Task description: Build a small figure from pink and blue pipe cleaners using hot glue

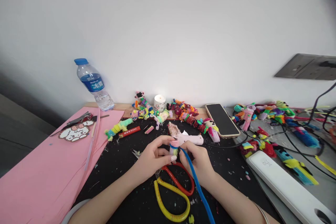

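Between thumb and fingers of my left hand (157,154) is a small upright pink and pale-green craft piece (174,149). A blue pipe cleaner (197,185) wraps round its upper part. My right hand (199,162) is closed on that blue strand beside the piece, and the long free end runs down toward me. Under my hands lie scissors (172,199) with one red and one yellow handle, their blades partly hidden by my left hand. Just beyond my hands rests a pale-pink glue gun (193,139).
Fuzzy pipe-cleaner figures (141,106) line the back. A phone (222,120), a white cup (160,103) and a water bottle (94,84) stand or lie near the wall. Pink sheets (34,182) cover the left; a white device (288,185) and cables are right.
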Demonstrator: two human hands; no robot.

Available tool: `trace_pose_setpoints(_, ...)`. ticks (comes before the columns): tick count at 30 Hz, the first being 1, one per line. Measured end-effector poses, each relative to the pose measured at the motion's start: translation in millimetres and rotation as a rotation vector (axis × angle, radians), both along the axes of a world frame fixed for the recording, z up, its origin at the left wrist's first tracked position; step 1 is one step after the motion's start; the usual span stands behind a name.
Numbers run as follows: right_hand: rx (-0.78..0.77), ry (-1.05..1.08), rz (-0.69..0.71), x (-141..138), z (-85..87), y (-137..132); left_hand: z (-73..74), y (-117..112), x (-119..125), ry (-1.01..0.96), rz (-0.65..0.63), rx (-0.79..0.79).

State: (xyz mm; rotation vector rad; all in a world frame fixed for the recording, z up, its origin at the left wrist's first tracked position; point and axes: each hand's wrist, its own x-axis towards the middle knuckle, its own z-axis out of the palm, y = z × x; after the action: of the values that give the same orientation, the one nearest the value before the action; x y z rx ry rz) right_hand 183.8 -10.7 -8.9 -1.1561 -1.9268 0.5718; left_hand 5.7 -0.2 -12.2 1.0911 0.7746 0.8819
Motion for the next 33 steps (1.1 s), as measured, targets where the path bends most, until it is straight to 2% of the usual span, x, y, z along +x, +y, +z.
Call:
trace_pose_setpoints(5, -0.067, 0.010, 0.051, 1, 0.9, 0, -2.9, 0, 2, 0.019, 0.031, 0.023)
trace_pose_setpoints(11, -0.130, -0.022, 0.098, 2, 2.2, 0, 5.4, 3, 1, 0.052, 0.093, 0.007)
trace_pose_setpoints(19, -0.044, -0.094, -0.036, 7, -2.7, 5, 7.2, 7, -3, 0.052, 0.227, -0.058)
trace_pose_setpoints(24, -0.008, -0.120, -0.057, 8, -2.3, 6, 5.8, 7, 0, 0.045, 0.340, -0.093)
trace_pose_setpoints(33, -0.023, -0.120, -0.058, 8, -3.4, 7, -1.8, 10, -6, 0.009, 0.303, -0.080)
